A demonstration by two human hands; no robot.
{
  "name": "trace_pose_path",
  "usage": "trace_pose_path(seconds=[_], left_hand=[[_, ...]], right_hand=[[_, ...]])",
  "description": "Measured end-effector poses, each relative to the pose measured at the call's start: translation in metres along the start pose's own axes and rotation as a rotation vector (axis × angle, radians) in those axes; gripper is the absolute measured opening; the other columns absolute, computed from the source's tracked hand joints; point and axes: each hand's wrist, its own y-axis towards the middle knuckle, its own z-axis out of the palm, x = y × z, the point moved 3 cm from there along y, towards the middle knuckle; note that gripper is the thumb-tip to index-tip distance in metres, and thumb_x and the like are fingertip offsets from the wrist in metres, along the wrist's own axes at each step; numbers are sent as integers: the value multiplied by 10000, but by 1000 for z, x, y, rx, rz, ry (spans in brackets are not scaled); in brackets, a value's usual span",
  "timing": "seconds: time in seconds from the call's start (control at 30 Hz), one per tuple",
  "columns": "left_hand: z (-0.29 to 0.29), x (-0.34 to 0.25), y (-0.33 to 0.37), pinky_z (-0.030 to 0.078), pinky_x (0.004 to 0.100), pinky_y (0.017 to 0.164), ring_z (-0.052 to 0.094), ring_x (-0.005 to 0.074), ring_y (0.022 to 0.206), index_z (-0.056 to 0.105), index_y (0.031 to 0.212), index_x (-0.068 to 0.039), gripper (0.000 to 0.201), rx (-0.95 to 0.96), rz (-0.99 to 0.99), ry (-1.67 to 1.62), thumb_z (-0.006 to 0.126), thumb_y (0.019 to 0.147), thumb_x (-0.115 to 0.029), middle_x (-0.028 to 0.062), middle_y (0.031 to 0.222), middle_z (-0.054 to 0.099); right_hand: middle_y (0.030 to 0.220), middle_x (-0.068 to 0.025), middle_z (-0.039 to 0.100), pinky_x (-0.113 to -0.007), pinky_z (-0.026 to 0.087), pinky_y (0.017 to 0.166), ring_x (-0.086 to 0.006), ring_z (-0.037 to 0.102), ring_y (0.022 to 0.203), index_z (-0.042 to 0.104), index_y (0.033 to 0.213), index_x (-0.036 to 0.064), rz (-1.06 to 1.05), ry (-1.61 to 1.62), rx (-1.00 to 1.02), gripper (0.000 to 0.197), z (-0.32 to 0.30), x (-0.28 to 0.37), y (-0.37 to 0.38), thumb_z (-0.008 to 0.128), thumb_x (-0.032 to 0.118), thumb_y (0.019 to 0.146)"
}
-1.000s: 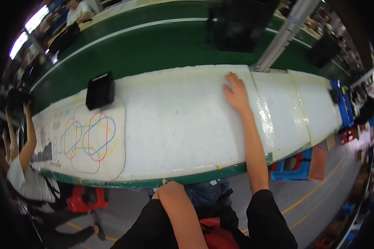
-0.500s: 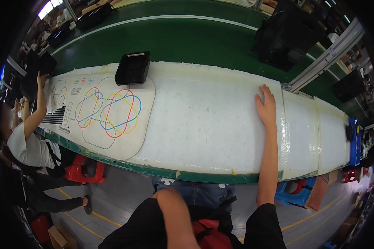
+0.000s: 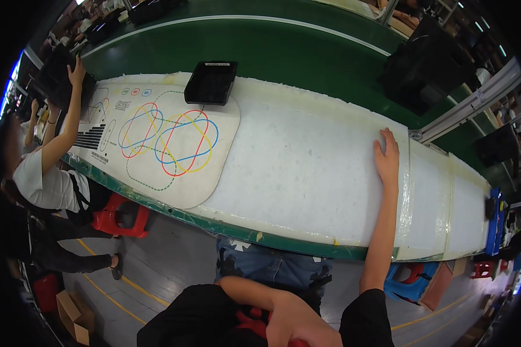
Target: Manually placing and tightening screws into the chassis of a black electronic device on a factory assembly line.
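White table sheet (image 3: 301, 156), across the middle of the view, smooth, faintly speckled, with a shiny taped seam (image 3: 407, 194) just right of the right hand (image 3: 389, 155); that hand laid on it, fingers together, thumb apart; left hand (image 3: 301, 327) at the lower edge, fingers hidden, grip cannot be told; green rim (image 3: 295, 247) along the near side; broad white stretch between right hand and printed mat (image 3: 162, 136); black tray (image 3: 207, 99) at the mat's far edge.

white worktop (image 3: 307, 173), cream mat (image 3: 156, 168) with red, blue and yellow loops (image 3: 187, 143), black tray (image 3: 209, 87), green belt (image 3: 272, 46)
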Motion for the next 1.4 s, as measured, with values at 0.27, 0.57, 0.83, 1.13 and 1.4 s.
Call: trace_pose_path(seconds=[0.27,0.57,0.83,1.13,1.4], left_hand=[[15,-13,-32,375,458,1021,446,478,1214,395,1348,141,821,287,-168,140,754,826,-381,350,1390,386],[24,-2,-45,361,453,1042,432,468,1246,309,1391,161,1021,270,-92,-15,749,781,-530,356,1407,363],[14,15,-54,316,458,1082,375,437,1325,262,1427,149,1019,417,40,80,704,815,-536,317,1466,318],[14,10,-52,289,434,1110,348,428,1350,220,1450,132,1031,455,-81,-46,708,819,-521,310,1493,276],[10,21,-44,302,428,1095,379,437,1320,266,1414,167,1105,234,117,-331,714,768,-609,354,1451,308]], right_hand=[[1477,-107,425,-413,247,1154,-324,363,1366,519,1287,85,-3,40,25,365,3,0,2,530,186,937],[1484,-109,415,-418,248,1153,-339,352,1371,515,1295,101,12,35,34,367,2,2,2,531,196,941],[1485,-104,417,-421,283,1135,-350,370,1352,514,1297,106,17,23,28,368,2,1,1,534,196,941],[1486,-108,414,-421,273,1143,-355,366,1357,514,1297,105,24,15,27,367,2,1,1,531,200,943],[1481,-111,420,-414,279,1140,-344,377,1351,521,1290,92,25,9,24,361,1,2,1,526,192,943]])
